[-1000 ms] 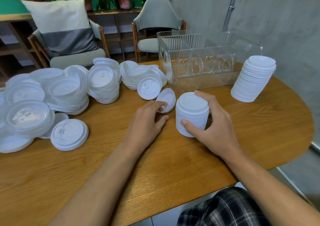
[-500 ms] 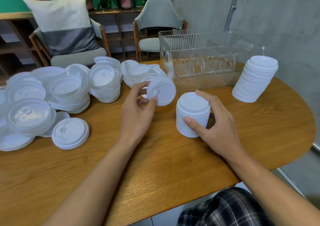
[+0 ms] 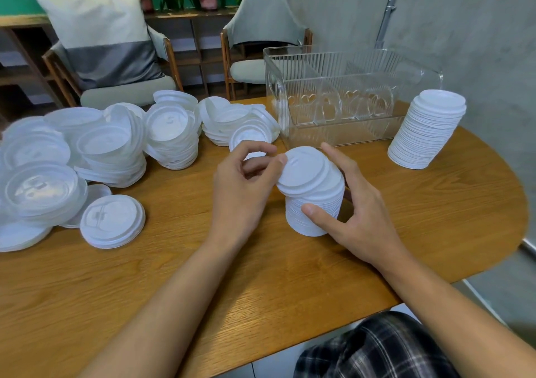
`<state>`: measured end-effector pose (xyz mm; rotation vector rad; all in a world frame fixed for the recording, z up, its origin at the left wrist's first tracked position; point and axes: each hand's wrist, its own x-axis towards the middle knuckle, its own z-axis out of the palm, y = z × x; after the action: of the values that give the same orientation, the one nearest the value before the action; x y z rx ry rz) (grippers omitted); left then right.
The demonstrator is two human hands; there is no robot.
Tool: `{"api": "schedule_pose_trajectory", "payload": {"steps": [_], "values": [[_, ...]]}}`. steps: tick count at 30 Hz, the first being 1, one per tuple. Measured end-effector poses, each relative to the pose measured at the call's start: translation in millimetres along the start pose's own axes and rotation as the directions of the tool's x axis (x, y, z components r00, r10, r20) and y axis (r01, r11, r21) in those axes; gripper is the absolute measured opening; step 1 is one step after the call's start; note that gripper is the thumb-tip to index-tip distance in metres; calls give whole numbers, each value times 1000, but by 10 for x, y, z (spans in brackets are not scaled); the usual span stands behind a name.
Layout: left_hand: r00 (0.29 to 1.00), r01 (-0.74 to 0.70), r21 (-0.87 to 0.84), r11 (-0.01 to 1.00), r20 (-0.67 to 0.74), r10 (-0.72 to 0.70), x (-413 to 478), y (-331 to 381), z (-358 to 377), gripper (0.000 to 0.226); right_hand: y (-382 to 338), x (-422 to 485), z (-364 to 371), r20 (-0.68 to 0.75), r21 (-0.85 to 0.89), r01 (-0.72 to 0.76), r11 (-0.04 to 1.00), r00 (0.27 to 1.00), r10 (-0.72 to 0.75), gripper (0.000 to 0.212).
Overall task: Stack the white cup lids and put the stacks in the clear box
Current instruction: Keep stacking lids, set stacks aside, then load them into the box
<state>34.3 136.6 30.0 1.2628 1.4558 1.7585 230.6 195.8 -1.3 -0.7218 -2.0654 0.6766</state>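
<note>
Roughly mid-task: left hand (image 3: 243, 180) pinches the rim of a thin round white plastic lid (image 3: 304, 171), tilted onto the short white lid stack (image 3: 313, 215). Right hand (image 3: 356, 218) grips that stack mid-table on the oval wood-grain table (image 3: 261, 290). Taller white lid stack (image 3: 426, 131) stands at right edge. Clear ribbed plastic box (image 3: 348, 72) at back edge holds no lids yet. Glossy loose lid heap (image 3: 101, 151) at left edge remains unstacked.

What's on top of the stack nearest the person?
One lid, tilted and not seated, held at its edge by the left hand. The right hand covers part of the stack.
</note>
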Motion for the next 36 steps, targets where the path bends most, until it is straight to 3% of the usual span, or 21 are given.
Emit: {"api": "schedule_pose_trajectory", "payload": {"steps": [5, 10, 14, 36], "values": [[984, -180, 217, 959, 52, 173, -82, -33, 69, 11, 20, 8, 10, -9, 12, 20, 1000, 1000, -19, 78], [974, -193, 273, 943, 170, 150, -153, 1, 45, 54, 7, 4, 0, -8, 22, 33, 999, 999, -33, 77], [971, -197, 239, 951, 182, 155, -140, 31, 45, 62, 6, 5, 1, -2, 18, 16, 1000, 1000, -16, 82], [976, -126, 222, 967, 205, 80, -132, -63, 243, 60, 28, -4, 22, -47, 74, 28, 997, 999, -24, 78]]}}
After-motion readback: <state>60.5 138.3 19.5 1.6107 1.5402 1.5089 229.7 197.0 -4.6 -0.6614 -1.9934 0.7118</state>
